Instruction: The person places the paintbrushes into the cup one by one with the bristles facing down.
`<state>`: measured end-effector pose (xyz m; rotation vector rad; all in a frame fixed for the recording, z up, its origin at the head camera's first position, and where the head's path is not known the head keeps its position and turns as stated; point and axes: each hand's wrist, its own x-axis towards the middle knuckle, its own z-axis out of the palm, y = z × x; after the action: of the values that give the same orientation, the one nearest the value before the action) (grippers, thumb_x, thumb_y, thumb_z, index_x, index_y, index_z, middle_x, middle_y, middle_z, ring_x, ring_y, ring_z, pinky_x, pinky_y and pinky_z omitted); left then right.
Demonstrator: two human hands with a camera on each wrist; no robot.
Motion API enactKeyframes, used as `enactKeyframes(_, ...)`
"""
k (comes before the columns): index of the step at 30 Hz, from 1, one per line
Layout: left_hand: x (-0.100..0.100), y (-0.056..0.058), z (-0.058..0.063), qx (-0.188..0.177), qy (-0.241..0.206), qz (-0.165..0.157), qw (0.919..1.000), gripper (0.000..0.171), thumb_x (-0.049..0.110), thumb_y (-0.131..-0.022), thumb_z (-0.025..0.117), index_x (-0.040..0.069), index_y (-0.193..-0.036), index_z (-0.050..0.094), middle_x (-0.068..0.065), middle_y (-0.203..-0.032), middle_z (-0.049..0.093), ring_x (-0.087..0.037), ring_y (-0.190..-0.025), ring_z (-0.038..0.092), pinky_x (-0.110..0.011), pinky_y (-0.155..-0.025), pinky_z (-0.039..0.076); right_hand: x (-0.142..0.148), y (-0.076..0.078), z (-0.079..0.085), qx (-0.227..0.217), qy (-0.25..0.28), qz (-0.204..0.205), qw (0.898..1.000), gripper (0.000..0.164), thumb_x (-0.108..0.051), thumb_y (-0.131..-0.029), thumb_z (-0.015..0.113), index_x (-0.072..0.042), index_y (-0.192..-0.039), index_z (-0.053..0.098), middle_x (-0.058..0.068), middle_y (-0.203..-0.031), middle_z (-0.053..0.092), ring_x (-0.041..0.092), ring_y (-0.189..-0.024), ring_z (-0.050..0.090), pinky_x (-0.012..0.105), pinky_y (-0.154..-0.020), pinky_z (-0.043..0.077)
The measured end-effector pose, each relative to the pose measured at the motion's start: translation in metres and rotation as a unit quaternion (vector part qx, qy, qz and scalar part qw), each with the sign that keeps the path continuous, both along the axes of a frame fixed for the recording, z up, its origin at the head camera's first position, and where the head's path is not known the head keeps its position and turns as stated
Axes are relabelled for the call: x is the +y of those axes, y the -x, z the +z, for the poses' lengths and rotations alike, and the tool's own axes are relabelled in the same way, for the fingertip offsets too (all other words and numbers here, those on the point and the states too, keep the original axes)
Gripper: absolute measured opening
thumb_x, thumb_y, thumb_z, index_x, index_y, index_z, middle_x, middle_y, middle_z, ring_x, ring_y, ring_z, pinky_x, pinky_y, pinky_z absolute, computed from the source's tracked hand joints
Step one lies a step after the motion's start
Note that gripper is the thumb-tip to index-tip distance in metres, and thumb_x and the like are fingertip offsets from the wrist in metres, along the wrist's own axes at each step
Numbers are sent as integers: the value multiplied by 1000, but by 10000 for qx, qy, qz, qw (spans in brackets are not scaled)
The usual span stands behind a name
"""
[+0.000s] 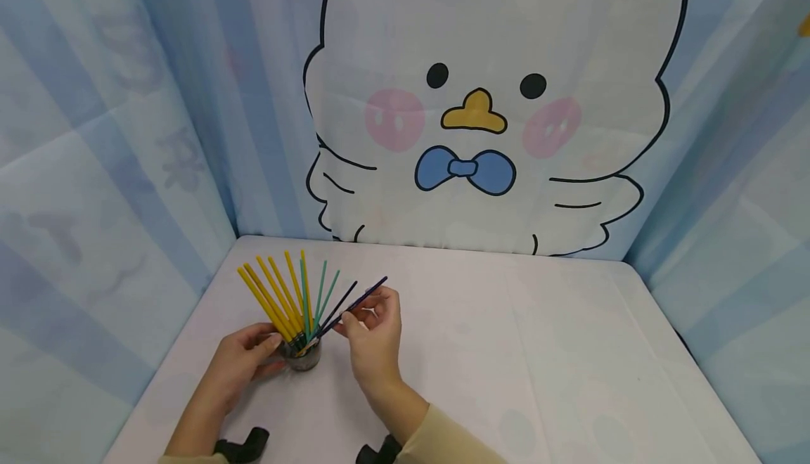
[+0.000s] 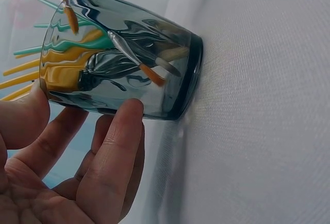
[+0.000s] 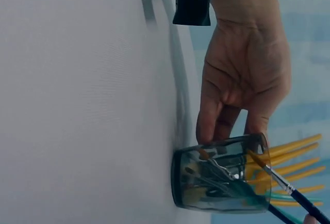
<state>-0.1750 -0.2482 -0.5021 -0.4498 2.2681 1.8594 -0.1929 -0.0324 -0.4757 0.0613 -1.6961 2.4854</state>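
Observation:
My left hand holds a small tinted glass by its side, thumb near the rim and fingertips lower on the wall in the left wrist view. Several paintbrushes stand in the glass bristles down, with yellow handles, green handles and one dark handle. In my right hand a dark blue paintbrush is pinched by its handle, slanting down to the left. Its brown bristles are at the glass's mouth; whether they are inside the rim I cannot tell.
A white cloth covers the table. Behind it hangs a curtain printed with a white cartoon bird, and blue-striped curtains stand at the sides. Black wrist mounts sit on both forearms.

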Motion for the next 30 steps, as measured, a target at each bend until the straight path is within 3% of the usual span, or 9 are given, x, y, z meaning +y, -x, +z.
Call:
enactKeyframes(7, 0, 0, 0, 54, 39, -11, 10000, 46, 16, -112, 60, -7, -152, 54, -25, -136, 62, -23, -115, 70, -36, -89, 72, -14, -3, -12, 70, -235, 129, 9996, 43, 21, -89, 66, -7, -116, 50, 8, -100, 58, 20, -93, 64, 33, -78, 73)
enactKeyframes(14, -1, -1, -1, 50, -35, -27, 10000, 46, 16, -112, 60, -7, -151, 54, -24, -134, 62, -21, -114, 70, -37, -90, 71, -19, -4, -17, -37, -375, 183, 9991, 40, 23, -87, 66, -2, -114, 53, 21, -105, 61, 19, -93, 65, 33, -80, 72)
enactKeyframes(18, -1, -1, -1, 48, 6, -11, 10000, 46, 15, -111, 60, -7, -151, 55, -24, -133, 63, -21, -113, 70, -37, -89, 71, -21, -3, -20, 32, -619, 45, 9981, 39, 22, -85, 69, -2, -111, 55, 26, -106, 63, 17, -92, 67, 25, -80, 70)
enactKeyframes(30, -2, 0, -2, 100, 4, -56, 9999, 46, 16, -111, 61, -7, -151, 55, -23, -133, 64, -22, -113, 71, -37, -89, 72, -16, -4, -29, -250, -1375, 78, 9902, 46, 16, -84, 75, -7, -121, 61, 15, -102, 72, 17, -100, 70, 17, -81, 63)
